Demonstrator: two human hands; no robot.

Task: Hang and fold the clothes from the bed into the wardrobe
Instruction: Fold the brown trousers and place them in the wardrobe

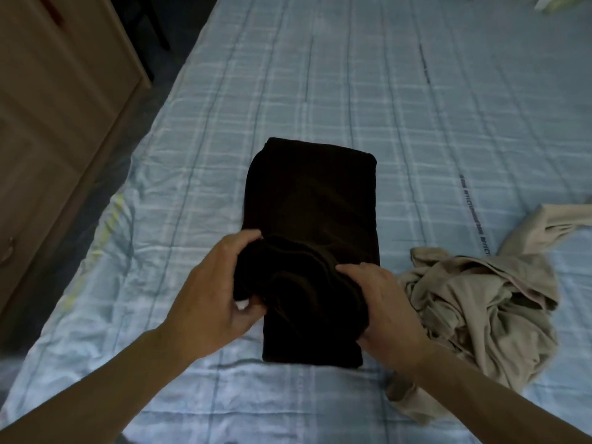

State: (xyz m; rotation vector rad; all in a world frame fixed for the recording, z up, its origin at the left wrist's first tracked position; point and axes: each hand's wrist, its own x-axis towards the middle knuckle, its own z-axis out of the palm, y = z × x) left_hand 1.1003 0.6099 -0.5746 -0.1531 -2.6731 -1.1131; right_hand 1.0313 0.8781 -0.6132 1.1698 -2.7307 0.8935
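A black garment lies folded into a long strip in the middle of the bed. Its near end is bunched into a roll. My left hand grips the left side of that roll, fingers curled round the cloth. My right hand holds the right side of the roll, fingers pressed over the top. A crumpled beige garment lies on the bed just right of my right hand.
The bed has a light blue checked cover. A beige wooden wardrobe stands along the left, with a narrow dark floor strip between it and the bed. Some light items lie at the far right corner.
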